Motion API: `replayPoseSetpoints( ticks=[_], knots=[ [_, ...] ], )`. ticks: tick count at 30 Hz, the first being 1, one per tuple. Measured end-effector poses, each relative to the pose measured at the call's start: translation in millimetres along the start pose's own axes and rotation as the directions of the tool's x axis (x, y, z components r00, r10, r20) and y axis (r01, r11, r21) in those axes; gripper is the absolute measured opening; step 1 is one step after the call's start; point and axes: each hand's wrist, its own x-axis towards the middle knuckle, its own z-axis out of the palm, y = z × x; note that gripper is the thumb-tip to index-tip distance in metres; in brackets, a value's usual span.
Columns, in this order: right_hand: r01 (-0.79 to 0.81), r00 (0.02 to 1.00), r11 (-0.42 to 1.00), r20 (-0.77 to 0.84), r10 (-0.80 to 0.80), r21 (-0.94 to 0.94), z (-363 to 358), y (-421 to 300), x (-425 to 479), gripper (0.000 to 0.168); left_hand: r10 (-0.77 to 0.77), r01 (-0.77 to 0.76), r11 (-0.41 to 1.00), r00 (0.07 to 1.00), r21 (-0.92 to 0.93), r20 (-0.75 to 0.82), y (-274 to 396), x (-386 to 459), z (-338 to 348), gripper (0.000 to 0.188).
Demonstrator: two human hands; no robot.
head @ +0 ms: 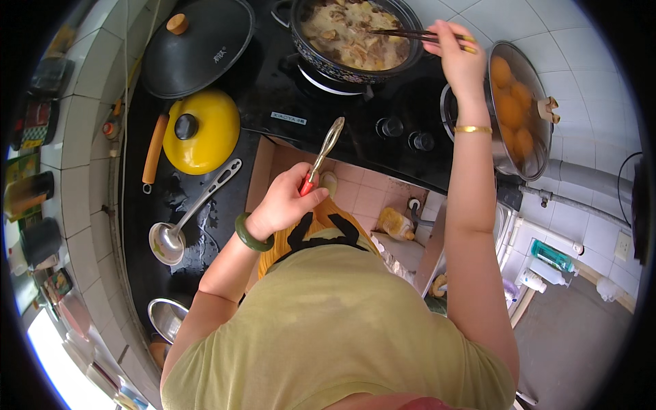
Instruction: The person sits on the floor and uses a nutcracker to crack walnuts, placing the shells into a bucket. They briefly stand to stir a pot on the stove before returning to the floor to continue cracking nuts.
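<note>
My right hand (458,56) holds a pair of dark chopsticks (410,34), their tips in the chunky, pale stew (359,36) inside a patterned cooking pot (338,69) on the black gas stove. My left hand (289,197), with a green bangle at the wrist, grips the red handle end of a metal-ended utensil (328,143), perhaps a peeler, held upright in front of the stove edge. A large black lid (202,51) with a wooden knob lies left of the pot.
A yellow lid (215,133), a wooden handle (154,154), a ladle (169,243) and a metal bowl (166,318) are on the left counter. Right of the stove, a glass-lidded pot (517,110) shows round orange items. Two stove knobs (392,126) face me.
</note>
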Motion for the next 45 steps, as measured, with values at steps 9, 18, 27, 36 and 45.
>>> replayPoseSetpoints(
  ticks=[9, 18, 27, 36, 45],
  knots=[
    [0.045, 0.995, 0.999, -0.091, -0.046, -0.019, 9.0, 10.1, -24.9, 0.022, -0.012, 0.012, 1.000, 1.000, 0.005, -0.003, -3.6, -1.6, -1.1, 0.026],
    [0.071, 0.993, 0.993, 0.102, -0.061, -0.092, 16.0, 5.5, -39.3, 0.018, -0.019, 0.019, 1.000, 1.000, 0.005, 0.001, -4.9, -1.6, 1.8, 0.026],
    [0.222, 0.974, 0.934, 0.019, -0.225, -0.281, 8.5, 37.0, 18.6, 0.018, -0.052, 0.053, 0.998, 0.998, -0.029, 0.035, 1.4, -0.7, 4.1, 0.024],
    [0.316, 0.949, 0.879, 0.138, -0.285, -0.357, 29.6, -15.5, 7.7, 0.020, -0.010, 0.010, 1.000, 0.999, -0.007, -0.030, -7.1, -8.0, -1.4, 0.025],
    [0.478, 0.855, 0.766, 0.427, -0.294, -0.430, 44.4, -22.5, -8.9, 0.019, 0.036, -0.040, 0.995, 0.998, -0.094, -0.045, -6.7, -7.3, 4.2, 0.024]
  ],
)
